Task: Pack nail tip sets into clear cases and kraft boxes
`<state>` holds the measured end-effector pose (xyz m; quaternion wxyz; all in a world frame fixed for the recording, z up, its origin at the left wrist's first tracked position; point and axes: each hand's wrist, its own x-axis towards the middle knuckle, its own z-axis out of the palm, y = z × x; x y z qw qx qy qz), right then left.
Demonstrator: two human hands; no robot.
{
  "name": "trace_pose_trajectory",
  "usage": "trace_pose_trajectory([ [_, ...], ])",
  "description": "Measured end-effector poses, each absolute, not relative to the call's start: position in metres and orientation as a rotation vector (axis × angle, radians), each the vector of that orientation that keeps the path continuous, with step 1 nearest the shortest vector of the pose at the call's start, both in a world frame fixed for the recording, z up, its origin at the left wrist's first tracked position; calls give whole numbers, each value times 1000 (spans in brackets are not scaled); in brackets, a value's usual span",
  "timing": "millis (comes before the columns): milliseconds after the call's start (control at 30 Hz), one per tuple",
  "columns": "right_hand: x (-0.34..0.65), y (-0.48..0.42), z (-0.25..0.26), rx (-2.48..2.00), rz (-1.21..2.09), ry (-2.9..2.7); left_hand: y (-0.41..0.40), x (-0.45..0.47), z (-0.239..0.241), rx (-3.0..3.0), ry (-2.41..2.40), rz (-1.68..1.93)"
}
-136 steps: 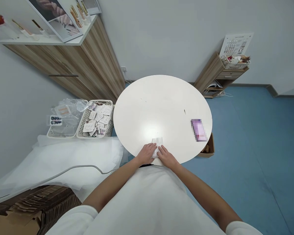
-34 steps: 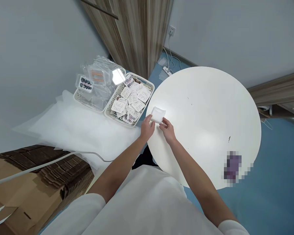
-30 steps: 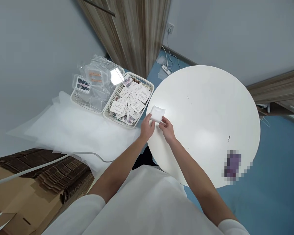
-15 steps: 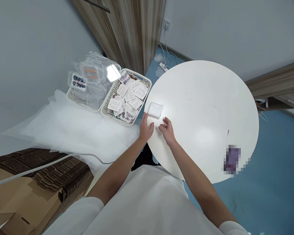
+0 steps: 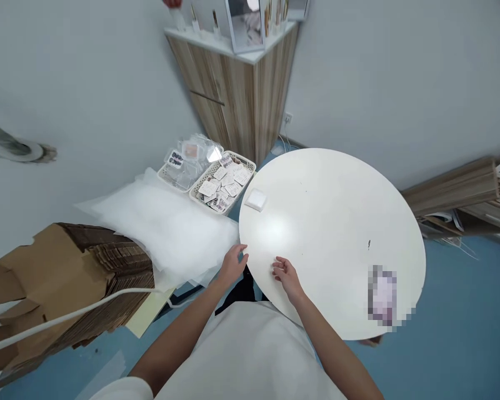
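A small white foam-wrapped packet (image 5: 256, 199) lies flat near the left edge of the round white table (image 5: 337, 200), apart from both hands. My left hand (image 5: 234, 263) hovers at the table's near left edge, fingers apart and nothing in it. Over the tabletop close by, my right hand (image 5: 286, 274) is also empty, its fingers loosely curved and apart. Left of the table, white foam sheets (image 5: 170, 228) lie in a wide pile, near my left hand.
Behind the foam sit a basket of printed cards (image 5: 225, 183) and a basket of clear plastic packs (image 5: 187, 164). Folded cardboard boxes (image 5: 79, 266) are stacked at left, with a pale tube (image 5: 87, 303) across them. A pixelated purple object (image 5: 382, 295) lies on the table's right side.
Both hands have drawn back from the white packet toward my body and moved apart. The packet stays on the table. My view has tilted up, showing the cabinet top.
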<state>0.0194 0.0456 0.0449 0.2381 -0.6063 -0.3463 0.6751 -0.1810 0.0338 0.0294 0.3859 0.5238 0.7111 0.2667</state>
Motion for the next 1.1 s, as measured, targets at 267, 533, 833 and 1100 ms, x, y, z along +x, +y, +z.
trace_pose_trajectory([
  [267,24,14,42,-1533,1969,-1090,-33,-163,69,1230,1913,728],
  [533,-35,21,60,-1258,2097,-1539,-105,-217,79,1072,2243,917],
  [833,-161,11,88,-823,1756,-2229,-159,-322,93,944,2632,995],
  [1100,-304,-42,124,-436,1012,-2752,-183,-413,108,982,2790,755],
])
